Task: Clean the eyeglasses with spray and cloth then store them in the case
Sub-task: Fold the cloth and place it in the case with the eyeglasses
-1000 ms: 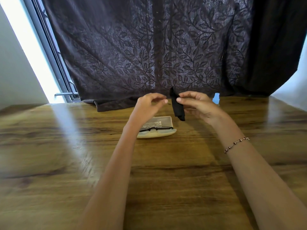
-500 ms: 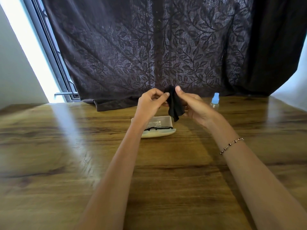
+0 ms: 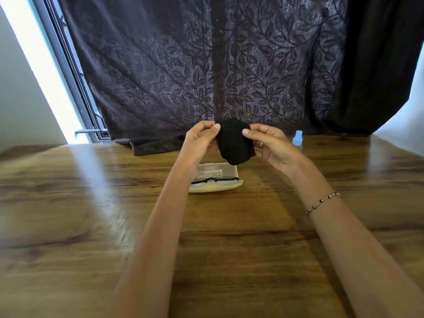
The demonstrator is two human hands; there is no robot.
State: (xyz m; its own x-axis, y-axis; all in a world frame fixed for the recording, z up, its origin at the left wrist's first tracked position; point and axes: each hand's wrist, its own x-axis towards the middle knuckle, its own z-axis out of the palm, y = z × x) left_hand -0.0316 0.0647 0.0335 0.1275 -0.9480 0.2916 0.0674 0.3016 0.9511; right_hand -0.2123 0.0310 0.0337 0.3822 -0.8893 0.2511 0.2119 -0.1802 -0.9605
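Cloth [image 3: 235, 141]: black. Eyeglasses [image 3: 215, 179]: black frame. Case [image 3: 215, 185]: cream. Spray bottle [image 3: 297, 138]: light blue cap. Desk [image 3: 91, 214]: brown woodgrain. Curtain [image 3: 206, 65]: dark, leaf-patterned.

Spray bottle [image 3: 297, 139], apparently mostly behind right hand [image 3: 273, 145]

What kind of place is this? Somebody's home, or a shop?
Most likely a room in a home, though that's a guess. A wooden table stands by a window hung with a dark leaf-patterned curtain, and on it sit an open eyeglasses case and a small spray bottle.
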